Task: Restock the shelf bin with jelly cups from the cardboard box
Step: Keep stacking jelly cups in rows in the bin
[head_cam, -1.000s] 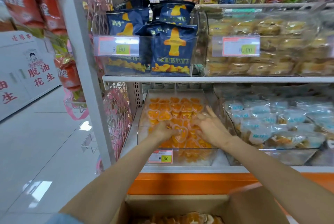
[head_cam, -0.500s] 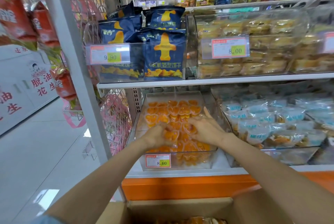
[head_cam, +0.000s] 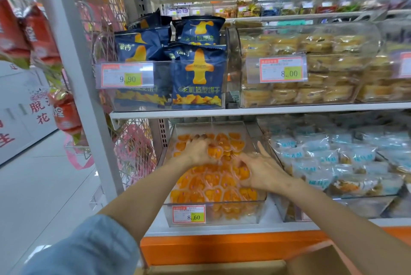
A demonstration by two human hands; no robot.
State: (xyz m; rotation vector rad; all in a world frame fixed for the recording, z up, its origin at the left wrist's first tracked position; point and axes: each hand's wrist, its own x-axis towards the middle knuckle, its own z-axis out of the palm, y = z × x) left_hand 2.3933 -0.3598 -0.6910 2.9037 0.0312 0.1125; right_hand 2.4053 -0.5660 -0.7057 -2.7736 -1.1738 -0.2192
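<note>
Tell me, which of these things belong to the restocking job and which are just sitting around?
Part of the job: jelly cups, clear shelf bin, cardboard box, left hand and right hand, both in the bin among the cups.

Just there: blue biscuit bags, wrapped cakes, pale blue packets, red hanging bags.

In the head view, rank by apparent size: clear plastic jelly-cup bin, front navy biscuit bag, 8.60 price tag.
1. Clear plastic jelly-cup bin
2. Front navy biscuit bag
3. 8.60 price tag
No near ties.
</note>
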